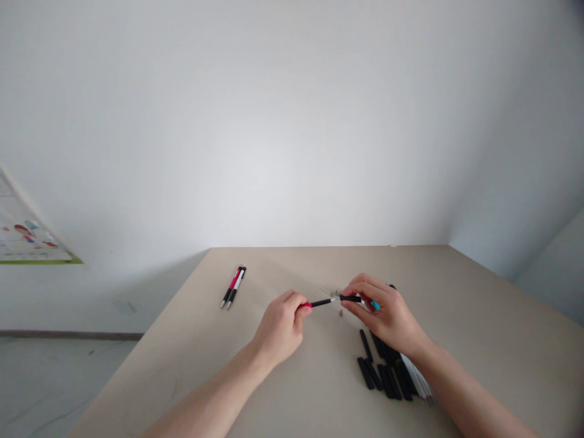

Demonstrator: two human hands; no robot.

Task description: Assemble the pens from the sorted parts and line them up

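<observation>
My left hand is closed around the red end of a pen barrel, whose black section points right with a thin pale tip sticking out. Between thumb and fingers, my right hand pinches a black rubber pen grip, held nearly in line with the barrel. The pale tip is right at the grip's left end; I cannot tell if it is inside. Small grey cone-shaped pen tips lie on the table below. A teal piece shows under my right hand, mostly hidden.
Several black pen grips lie near my right forearm, beside a bundle of thin white refills partly covered by it. Two pens rest side by side at the table's left. A wall stands behind the beige table; a poster hangs left.
</observation>
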